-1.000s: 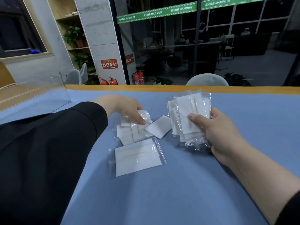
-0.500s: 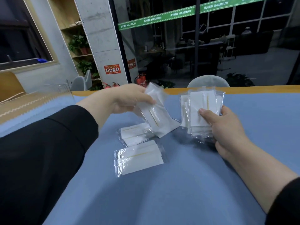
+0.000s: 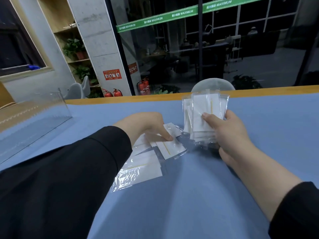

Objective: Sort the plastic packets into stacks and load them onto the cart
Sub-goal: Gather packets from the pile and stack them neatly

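Sorting step, mid-gather. The person's right hand (image 3: 229, 135) holds a fanned stack of packets (image 3: 203, 114) upright above the blue table (image 3: 189, 195), thumb pressed across the front, fingers curled round the back edge; the stack is uneven, corners splayed. The left hand (image 3: 146, 126) is down on the loose packets (image 3: 155, 147) lying on the table, fingers curled over them, fingertips pressing the top of one packet with a yellow strip (image 3: 170, 148); whether it has actually pinched that one or is only pressing it, cannot tell, since the knuckles hide the thumb. One larger packet (image 3: 141, 169) lies nearest the person, flat and apart from the fingers, partly under the black sleeve (image 3: 69, 169). A clear acrylic box (image 3: 34, 121) stands at the far left of the table. No cart in view, so loading looks some way off. Judgement: stacking is well along but not done, several packets still on the table. Next move likely needs the left hand to lift one slippery film packet cleanly without dragging its neighbours, then slide it onto the held stack square to the others; the right-hand grip has to loosen just enough to accept it without the fan spilling.
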Action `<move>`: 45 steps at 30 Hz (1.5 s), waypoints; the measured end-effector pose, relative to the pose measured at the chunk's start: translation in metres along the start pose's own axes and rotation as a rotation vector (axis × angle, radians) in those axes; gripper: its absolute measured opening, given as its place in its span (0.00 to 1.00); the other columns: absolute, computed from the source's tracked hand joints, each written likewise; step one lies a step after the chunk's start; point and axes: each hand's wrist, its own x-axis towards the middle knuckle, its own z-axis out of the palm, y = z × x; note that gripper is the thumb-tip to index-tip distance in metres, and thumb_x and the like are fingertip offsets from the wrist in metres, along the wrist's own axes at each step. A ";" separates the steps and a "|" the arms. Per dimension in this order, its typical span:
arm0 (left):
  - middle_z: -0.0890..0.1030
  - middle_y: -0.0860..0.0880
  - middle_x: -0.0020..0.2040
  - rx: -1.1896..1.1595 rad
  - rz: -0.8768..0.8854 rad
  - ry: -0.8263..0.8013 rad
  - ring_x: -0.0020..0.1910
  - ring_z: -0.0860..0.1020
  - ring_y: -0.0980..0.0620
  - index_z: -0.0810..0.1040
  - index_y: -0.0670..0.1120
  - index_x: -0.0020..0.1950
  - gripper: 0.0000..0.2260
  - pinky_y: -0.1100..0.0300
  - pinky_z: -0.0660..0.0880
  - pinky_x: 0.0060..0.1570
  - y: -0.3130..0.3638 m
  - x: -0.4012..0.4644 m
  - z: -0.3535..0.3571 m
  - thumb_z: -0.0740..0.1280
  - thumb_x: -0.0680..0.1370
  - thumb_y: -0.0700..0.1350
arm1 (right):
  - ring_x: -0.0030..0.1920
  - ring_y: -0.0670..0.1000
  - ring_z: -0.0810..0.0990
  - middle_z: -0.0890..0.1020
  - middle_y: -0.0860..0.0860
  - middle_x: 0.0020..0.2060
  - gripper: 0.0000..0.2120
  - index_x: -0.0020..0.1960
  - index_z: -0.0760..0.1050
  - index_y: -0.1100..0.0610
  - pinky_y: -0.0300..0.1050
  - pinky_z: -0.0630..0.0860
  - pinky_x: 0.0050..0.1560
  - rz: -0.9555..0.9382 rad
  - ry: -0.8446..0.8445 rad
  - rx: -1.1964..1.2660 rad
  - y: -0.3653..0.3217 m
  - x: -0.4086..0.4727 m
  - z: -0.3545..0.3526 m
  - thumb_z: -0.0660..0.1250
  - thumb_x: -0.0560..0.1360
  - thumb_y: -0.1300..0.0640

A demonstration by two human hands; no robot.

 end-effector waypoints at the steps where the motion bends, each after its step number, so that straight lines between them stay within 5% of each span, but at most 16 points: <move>1: 0.81 0.49 0.52 0.038 -0.021 -0.013 0.53 0.79 0.44 0.80 0.46 0.52 0.27 0.51 0.77 0.57 0.000 0.002 -0.001 0.73 0.70 0.68 | 0.49 0.56 0.86 0.87 0.50 0.48 0.09 0.56 0.79 0.52 0.57 0.82 0.50 0.001 -0.002 0.000 0.000 0.000 0.000 0.72 0.77 0.56; 6: 0.79 0.46 0.56 0.100 -0.063 -0.078 0.53 0.77 0.42 0.79 0.42 0.59 0.33 0.53 0.73 0.48 0.004 -0.002 -0.007 0.69 0.72 0.71 | 0.50 0.58 0.86 0.87 0.51 0.48 0.10 0.57 0.79 0.52 0.62 0.83 0.51 0.016 -0.013 -0.004 0.002 0.000 0.000 0.72 0.76 0.56; 10: 0.81 0.47 0.50 -0.020 -0.010 -0.010 0.48 0.80 0.44 0.79 0.42 0.54 0.26 0.54 0.74 0.45 0.004 -0.005 -0.006 0.73 0.73 0.65 | 0.50 0.60 0.86 0.87 0.51 0.48 0.10 0.56 0.79 0.52 0.65 0.82 0.52 0.015 -0.010 0.011 0.002 0.001 0.001 0.73 0.76 0.55; 14: 0.81 0.45 0.43 -0.660 0.092 0.223 0.42 0.80 0.45 0.80 0.43 0.46 0.10 0.54 0.76 0.43 -0.002 -0.018 0.005 0.76 0.72 0.47 | 0.51 0.58 0.86 0.87 0.51 0.49 0.11 0.57 0.79 0.53 0.67 0.80 0.56 -0.005 -0.025 0.061 -0.005 -0.002 0.002 0.72 0.76 0.56; 19: 0.86 0.41 0.52 -1.274 0.247 0.291 0.51 0.85 0.38 0.83 0.43 0.56 0.11 0.39 0.82 0.53 0.008 -0.045 0.027 0.73 0.75 0.40 | 0.52 0.60 0.85 0.87 0.54 0.51 0.10 0.58 0.79 0.55 0.71 0.80 0.52 0.005 -0.150 0.081 -0.012 -0.010 0.010 0.71 0.77 0.57; 22: 0.84 0.38 0.57 -1.634 0.191 0.307 0.51 0.85 0.39 0.81 0.44 0.57 0.09 0.45 0.83 0.47 0.019 -0.055 0.038 0.71 0.78 0.43 | 0.50 0.62 0.86 0.87 0.55 0.49 0.09 0.58 0.79 0.55 0.68 0.82 0.46 0.020 -0.195 0.031 -0.011 -0.017 0.014 0.70 0.78 0.58; 25: 0.80 0.44 0.67 -1.950 0.023 0.342 0.64 0.79 0.41 0.78 0.48 0.66 0.27 0.45 0.80 0.52 0.028 -0.056 0.051 0.76 0.71 0.57 | 0.41 0.58 0.85 0.86 0.56 0.47 0.08 0.57 0.78 0.56 0.60 0.81 0.38 0.013 -0.174 0.007 -0.011 -0.021 0.016 0.71 0.78 0.59; 27: 0.81 0.47 0.67 -2.076 0.024 0.344 0.64 0.80 0.44 0.79 0.51 0.67 0.30 0.47 0.81 0.53 0.035 -0.059 0.056 0.76 0.70 0.62 | 0.40 0.58 0.85 0.86 0.56 0.45 0.06 0.55 0.78 0.56 0.59 0.81 0.38 0.009 -0.144 0.034 -0.011 -0.021 0.016 0.71 0.78 0.58; 30: 0.85 0.47 0.58 -2.125 0.123 0.347 0.52 0.86 0.49 0.80 0.48 0.65 0.18 0.57 0.82 0.43 0.044 -0.065 0.062 0.70 0.80 0.56 | 0.44 0.55 0.86 0.86 0.53 0.48 0.06 0.56 0.77 0.55 0.53 0.83 0.41 0.003 -0.080 0.116 -0.014 -0.022 0.019 0.70 0.79 0.58; 33: 0.86 0.49 0.56 -2.047 0.188 0.359 0.51 0.85 0.49 0.80 0.49 0.63 0.12 0.53 0.82 0.49 0.045 -0.068 0.064 0.65 0.83 0.53 | 0.50 0.59 0.86 0.87 0.54 0.50 0.09 0.58 0.78 0.55 0.64 0.83 0.50 0.017 -0.125 0.078 -0.012 -0.022 0.020 0.70 0.79 0.56; 37: 0.83 0.49 0.63 -1.890 0.173 0.410 0.64 0.80 0.46 0.79 0.52 0.67 0.27 0.42 0.74 0.66 0.050 -0.063 0.066 0.62 0.77 0.69 | 0.47 0.56 0.86 0.86 0.48 0.46 0.10 0.54 0.80 0.48 0.59 0.82 0.48 -0.096 -0.200 -0.207 -0.013 -0.022 0.018 0.72 0.75 0.46; 41: 0.87 0.47 0.54 -1.811 0.221 0.369 0.57 0.84 0.46 0.83 0.50 0.61 0.30 0.41 0.78 0.62 0.061 -0.077 0.063 0.54 0.80 0.70 | 0.49 0.54 0.86 0.86 0.48 0.49 0.09 0.59 0.78 0.49 0.52 0.81 0.45 -0.111 -0.328 -0.218 -0.020 -0.031 0.016 0.69 0.79 0.52; 45: 0.84 0.51 0.61 -1.760 0.256 0.438 0.61 0.82 0.49 0.78 0.57 0.69 0.41 0.43 0.75 0.66 0.061 -0.092 0.057 0.53 0.69 0.82 | 0.48 0.51 0.86 0.86 0.46 0.48 0.10 0.59 0.78 0.49 0.45 0.79 0.41 -0.182 -0.357 -0.283 -0.048 -0.045 0.009 0.70 0.78 0.57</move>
